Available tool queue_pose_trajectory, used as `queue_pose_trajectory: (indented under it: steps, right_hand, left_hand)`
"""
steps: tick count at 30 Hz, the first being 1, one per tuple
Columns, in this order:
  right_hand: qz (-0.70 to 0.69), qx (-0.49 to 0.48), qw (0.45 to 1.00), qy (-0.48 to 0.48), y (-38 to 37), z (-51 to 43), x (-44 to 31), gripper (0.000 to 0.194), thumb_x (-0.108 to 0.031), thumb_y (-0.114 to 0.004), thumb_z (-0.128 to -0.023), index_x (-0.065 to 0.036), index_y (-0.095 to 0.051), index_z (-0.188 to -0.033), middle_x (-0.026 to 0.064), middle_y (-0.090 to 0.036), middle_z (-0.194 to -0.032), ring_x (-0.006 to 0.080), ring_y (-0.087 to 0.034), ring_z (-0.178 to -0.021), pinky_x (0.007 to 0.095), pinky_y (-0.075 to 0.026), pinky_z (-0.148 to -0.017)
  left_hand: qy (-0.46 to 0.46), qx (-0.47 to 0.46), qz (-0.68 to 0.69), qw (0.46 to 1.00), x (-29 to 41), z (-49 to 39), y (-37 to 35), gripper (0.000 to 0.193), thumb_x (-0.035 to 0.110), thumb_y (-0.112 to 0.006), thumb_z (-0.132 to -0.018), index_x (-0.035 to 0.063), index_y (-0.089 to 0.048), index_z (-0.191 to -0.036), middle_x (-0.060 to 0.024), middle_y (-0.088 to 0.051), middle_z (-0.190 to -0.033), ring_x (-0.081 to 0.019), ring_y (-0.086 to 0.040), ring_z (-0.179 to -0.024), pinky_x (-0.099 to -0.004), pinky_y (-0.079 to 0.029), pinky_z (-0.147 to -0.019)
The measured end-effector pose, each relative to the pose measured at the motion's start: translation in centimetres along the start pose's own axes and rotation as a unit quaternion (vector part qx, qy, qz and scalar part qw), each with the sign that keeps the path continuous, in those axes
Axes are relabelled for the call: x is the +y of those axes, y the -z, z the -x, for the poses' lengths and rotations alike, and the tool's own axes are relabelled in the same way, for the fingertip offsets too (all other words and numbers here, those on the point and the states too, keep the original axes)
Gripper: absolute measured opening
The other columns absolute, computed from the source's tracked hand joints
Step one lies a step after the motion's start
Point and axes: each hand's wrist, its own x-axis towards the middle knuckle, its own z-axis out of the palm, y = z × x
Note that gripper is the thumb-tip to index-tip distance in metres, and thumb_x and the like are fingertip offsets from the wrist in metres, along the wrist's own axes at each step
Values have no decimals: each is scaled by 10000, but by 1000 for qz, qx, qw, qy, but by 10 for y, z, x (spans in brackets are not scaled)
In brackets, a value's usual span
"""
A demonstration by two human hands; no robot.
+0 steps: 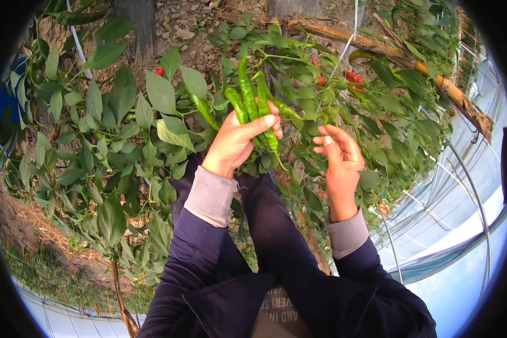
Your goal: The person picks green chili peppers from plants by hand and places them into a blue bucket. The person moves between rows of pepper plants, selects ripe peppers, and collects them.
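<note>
My left hand [241, 137] grips a bunch of long green chili peppers [248, 91], its thumb pressed across them. Their tips and stems stick out above and below the fist. Another green pepper [203, 110] lies among leaves just left of that hand; whether it still hangs on the plant I cannot tell. To the right, my right hand [340, 158] is raised beside the pepper plant foliage [312, 101]. Its fingers are slightly curled and apart, with nothing seen between them. One more green pepper [289, 111] points out from behind the left hand towards the right one.
Leafy pepper plants [110, 122] crowd both sides. Red peppers [354, 78] show among the leaves. White strings [347, 48] run up through them. A dry brown stalk [443, 82] slants across the upper right. Stony soil [183, 31] lies ahead, and plastic greenhouse sheeting [448, 203] rises at right.
</note>
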Motion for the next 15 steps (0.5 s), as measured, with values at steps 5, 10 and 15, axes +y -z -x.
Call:
queue_pose_trajectory:
  steps: [5, 10, 15]
  right_hand:
    - [-57, 131, 986, -82, 10, -83, 34, 257, -55, -575, -1013, 61, -615, -1239, 119, -689, -1036, 149, -665, -820, 280, -585, -713]
    - [165, 121, 978, -42, 1, -133, 68, 191, -78, -632, -963, -8, -679, -1134, 64, -679, -881, 121, -637, -746, 295, -537, -650]
    - [372, 157, 907, 120, 0, -150, 82, 165, -118, -737, -853, -65, -708, -1006, 65, -673, -798, 209, -640, -712, 372, -500, -672]
  left_hand:
    - [1, 0, -4, 1000, 1, 0, 1, 250, 177, -720, -947, 46, -595, -1119, -55, -616, -895, -205, -622, -864, -397, -529, -828]
    - [2, 3, -8, 1000, 1, 0, 0, 264, 189, -732, -939, 45, -599, -1115, -56, -628, -892, -204, -628, -863, -391, -528, -828]
    - [2, 12, -22, 1000, 1, 0, 0, 267, 188, -739, -932, 43, -607, -1113, -65, -638, -882, -205, -640, -854, -386, -528, -820]
